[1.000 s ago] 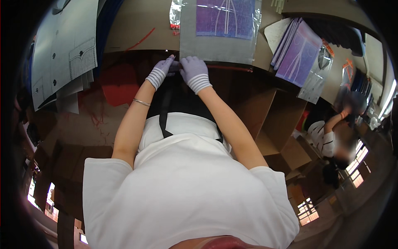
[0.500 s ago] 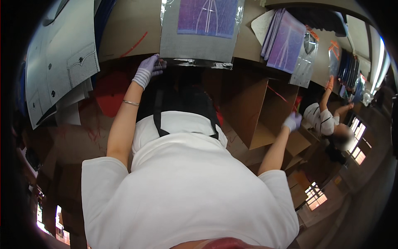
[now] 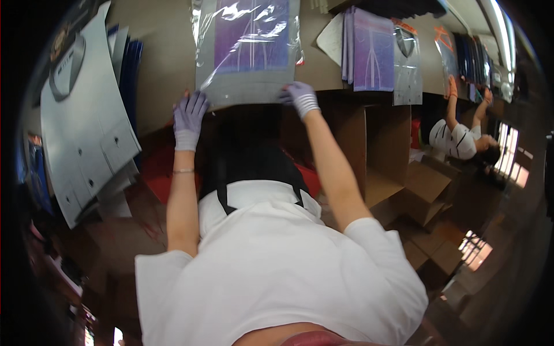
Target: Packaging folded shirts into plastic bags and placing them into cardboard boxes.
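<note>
Brown tabletop [image 3: 156, 34] carries a clear bag [image 3: 248, 52] with a purple garment, its near edge pressed flat by the open left hand [image 3: 189, 118] and pinched by the right hand [image 3: 300, 97], likely mid-sealing; more bags [image 3: 375, 49] lie right.

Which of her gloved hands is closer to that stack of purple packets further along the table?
Right. The right hand lies just beside the purple packets; the left hand is farther.

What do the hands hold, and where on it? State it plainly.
Both gloved hands are on the clear plastic bag with a purple garment: left hand at its near left corner, right hand at its near right corner.
</note>
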The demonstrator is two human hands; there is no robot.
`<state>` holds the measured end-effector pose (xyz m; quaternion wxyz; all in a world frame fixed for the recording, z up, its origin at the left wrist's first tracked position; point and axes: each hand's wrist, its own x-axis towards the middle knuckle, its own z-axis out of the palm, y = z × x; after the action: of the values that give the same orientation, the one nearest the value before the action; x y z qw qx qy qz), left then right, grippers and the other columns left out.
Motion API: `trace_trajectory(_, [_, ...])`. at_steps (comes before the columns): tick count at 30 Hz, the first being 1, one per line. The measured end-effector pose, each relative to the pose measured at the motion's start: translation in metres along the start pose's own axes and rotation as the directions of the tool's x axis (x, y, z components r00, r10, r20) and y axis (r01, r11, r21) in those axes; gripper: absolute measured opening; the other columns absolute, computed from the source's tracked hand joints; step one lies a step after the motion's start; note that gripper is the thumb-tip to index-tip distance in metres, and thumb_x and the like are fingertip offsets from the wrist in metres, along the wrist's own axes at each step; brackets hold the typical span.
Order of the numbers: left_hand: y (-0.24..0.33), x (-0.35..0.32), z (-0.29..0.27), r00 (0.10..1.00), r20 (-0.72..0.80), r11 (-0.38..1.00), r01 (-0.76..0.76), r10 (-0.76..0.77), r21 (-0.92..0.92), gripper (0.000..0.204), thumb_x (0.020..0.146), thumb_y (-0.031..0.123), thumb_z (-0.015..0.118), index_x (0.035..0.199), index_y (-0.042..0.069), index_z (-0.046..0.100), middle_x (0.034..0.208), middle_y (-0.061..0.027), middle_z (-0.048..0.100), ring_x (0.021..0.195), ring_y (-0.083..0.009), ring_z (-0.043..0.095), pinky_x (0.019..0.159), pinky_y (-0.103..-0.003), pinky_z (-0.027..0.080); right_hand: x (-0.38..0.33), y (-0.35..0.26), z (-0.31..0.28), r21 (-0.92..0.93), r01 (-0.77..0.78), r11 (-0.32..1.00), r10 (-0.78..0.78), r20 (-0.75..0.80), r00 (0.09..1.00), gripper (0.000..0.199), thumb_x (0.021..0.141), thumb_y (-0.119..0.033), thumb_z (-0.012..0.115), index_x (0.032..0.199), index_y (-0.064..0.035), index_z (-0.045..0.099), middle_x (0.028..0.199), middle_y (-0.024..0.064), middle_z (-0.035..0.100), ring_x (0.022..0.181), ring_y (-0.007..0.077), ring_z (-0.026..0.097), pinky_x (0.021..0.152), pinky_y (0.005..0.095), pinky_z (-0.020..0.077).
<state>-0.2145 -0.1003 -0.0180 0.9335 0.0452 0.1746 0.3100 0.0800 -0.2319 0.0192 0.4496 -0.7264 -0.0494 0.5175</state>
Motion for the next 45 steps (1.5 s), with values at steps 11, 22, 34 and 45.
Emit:
trace_trajectory(11, [0.007,0.002,0.013,0.924,-0.359,0.908,0.034,0.13,0.417,0.043,0.094,0.028,0.027,0.126,0.0,0.033,0.132,-0.0214,0.035,0.121,-0.0358,0.036,0.101,-0.044,0.034,0.005,-0.105,0.006,-0.721,-0.061,0.69,-0.32,-0.379,0.869,0.039,0.07,-0.035,0.064,0.091,-0.0014,0.062,0.096,0.019,0.061,0.089,0.0346,0.058,0.082,0.0379,0.0443])
trace_trajectory(22, [0.008,0.018,0.011,0.868,-0.461,0.919,0.016,0.183,0.395,0.041,0.094,0.029,0.028,0.123,0.001,0.039,0.13,-0.0196,0.039,0.118,-0.0341,0.042,0.095,-0.044,0.041,-0.216,-0.232,-0.332,-0.883,0.285,0.374,-0.687,-0.057,0.725,0.03,0.078,-0.002,0.055,0.108,-0.0005,0.057,0.097,0.0101,0.063,0.093,0.0166,0.059,0.083,0.0259,0.0446])
trace_trajectory(34, [-0.037,0.013,0.15,0.67,-0.09,0.034,0.096,0.737,0.995,0.016,0.081,0.005,0.054,0.095,0.0,0.06,0.078,-0.0108,0.063,0.071,-0.0216,0.061,0.063,-0.03,0.049,0.132,-0.248,-0.509,-0.556,0.081,-0.827,-0.123,0.319,0.94,0.019,0.075,-0.017,0.05,0.083,-0.0139,0.067,0.093,0.0117,0.064,0.089,0.025,0.06,0.08,0.0365,0.0458])
trace_trajectory(45, [0.102,-0.035,0.254,0.33,0.087,-0.319,0.941,0.94,-0.114,0.025,0.078,0.024,0.053,0.096,0.008,0.059,0.104,-0.0089,0.053,0.099,-0.0248,0.051,0.079,-0.04,0.045,0.082,-0.316,-0.233,-0.421,0.672,-0.609,-0.061,0.869,0.49,0.021,0.071,-0.008,0.054,0.089,-0.0125,0.063,0.085,0.011,0.062,0.086,0.03,0.057,0.078,0.0382,0.0437])
